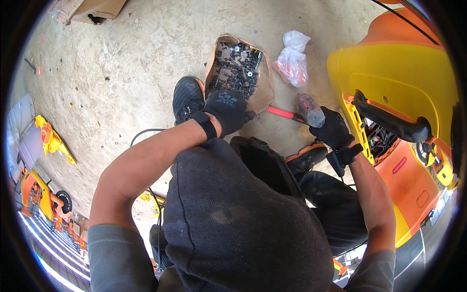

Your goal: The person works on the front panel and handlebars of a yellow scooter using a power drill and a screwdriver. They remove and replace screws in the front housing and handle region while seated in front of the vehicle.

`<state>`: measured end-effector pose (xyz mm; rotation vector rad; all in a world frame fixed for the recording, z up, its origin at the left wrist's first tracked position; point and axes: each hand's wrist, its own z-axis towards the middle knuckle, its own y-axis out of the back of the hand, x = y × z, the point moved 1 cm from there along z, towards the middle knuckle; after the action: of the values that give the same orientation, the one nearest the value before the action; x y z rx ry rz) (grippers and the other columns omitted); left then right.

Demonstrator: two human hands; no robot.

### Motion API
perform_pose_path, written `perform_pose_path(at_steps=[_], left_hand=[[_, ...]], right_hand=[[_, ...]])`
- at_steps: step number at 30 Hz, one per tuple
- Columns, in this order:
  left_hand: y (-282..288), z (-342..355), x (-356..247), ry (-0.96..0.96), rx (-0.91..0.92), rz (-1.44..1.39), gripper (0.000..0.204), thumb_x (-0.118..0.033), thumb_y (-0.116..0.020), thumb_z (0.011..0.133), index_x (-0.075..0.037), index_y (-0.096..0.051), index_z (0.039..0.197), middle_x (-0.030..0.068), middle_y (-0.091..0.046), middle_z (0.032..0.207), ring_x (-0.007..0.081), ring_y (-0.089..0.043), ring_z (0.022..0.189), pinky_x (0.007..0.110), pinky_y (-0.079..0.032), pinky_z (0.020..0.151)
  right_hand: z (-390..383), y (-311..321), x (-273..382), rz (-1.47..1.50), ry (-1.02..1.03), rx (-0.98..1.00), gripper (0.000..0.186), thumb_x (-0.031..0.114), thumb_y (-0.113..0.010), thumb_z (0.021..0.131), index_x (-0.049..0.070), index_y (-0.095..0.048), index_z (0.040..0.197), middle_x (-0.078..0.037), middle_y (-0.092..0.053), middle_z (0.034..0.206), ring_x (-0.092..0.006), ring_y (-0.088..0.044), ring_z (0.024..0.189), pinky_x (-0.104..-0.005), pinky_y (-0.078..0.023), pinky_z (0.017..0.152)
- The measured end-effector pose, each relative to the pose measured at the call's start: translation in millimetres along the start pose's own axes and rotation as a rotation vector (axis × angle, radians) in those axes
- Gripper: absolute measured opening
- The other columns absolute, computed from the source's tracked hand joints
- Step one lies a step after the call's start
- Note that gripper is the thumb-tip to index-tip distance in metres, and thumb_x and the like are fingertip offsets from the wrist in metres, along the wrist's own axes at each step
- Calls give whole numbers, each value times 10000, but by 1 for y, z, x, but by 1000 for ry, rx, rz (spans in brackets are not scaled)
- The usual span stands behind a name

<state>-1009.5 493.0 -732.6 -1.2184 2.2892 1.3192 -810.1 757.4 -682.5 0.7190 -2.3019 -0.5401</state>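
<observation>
My left hand, in a black glove, is at the near edge of an open cardboard box. Its fingers look curled, and what they hold, if anything, is too small to make out. Inside the box lies a heap of dark screws and bolts with a few shiny metal pieces. My right hand, also gloved in black, grips a red and grey cordless drill beside the yellow and orange machine. Between my hands, a red-handled tool lies on the floor, its far end hidden behind the drill.
A knotted clear plastic bag with orange-red contents sits right of the box. Close on my right stands a large yellow and orange machine with a black handle. My shoe is left of the box. A yellow part lies far left.
</observation>
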Motion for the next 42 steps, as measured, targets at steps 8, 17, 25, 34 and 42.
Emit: perform_pose_path(at_steps=[8,17,25,34,42], left_hand=[[0,9,1,156,99,-26,692,-654,-520,946,-6,-759,970,240,-724,892,379,-717,870,468,-565,790],[-15,10,-2,-189,-180,-95,690,-480,-651,935,79,-539,1323,300,-626,1221,430,-617,1151,484,-496,982],[4,7,-11,-114,452,-124,726,-580,-576,947,74,-608,1261,299,-660,1182,422,-660,1092,473,-526,942],[8,-5,-14,0,389,46,995,-835,-456,855,66,-672,1219,314,-657,1218,416,-632,1190,467,-471,1049],[1,5,-6,207,362,-19,928,-825,-434,875,-23,-688,1266,307,-651,1244,414,-637,1177,456,-477,1034]], right_hand=[[0,2,7,12,-15,-2,377,204,-755,734,52,-667,1068,-224,-705,956,-439,-664,933,-497,-531,804],[0,0,4,-17,34,-23,378,153,-763,740,32,-660,1083,-211,-716,941,-392,-702,903,-442,-553,791],[-1,0,2,-7,63,-21,391,161,-763,739,34,-659,1093,-211,-712,946,-411,-688,910,-455,-546,790],[-1,0,3,25,59,-33,333,185,-767,736,47,-655,1017,-215,-695,913,-439,-659,888,-497,-528,766],[0,-2,3,12,38,-28,318,183,-761,739,45,-657,1005,-219,-695,899,-434,-667,878,-494,-532,757]])
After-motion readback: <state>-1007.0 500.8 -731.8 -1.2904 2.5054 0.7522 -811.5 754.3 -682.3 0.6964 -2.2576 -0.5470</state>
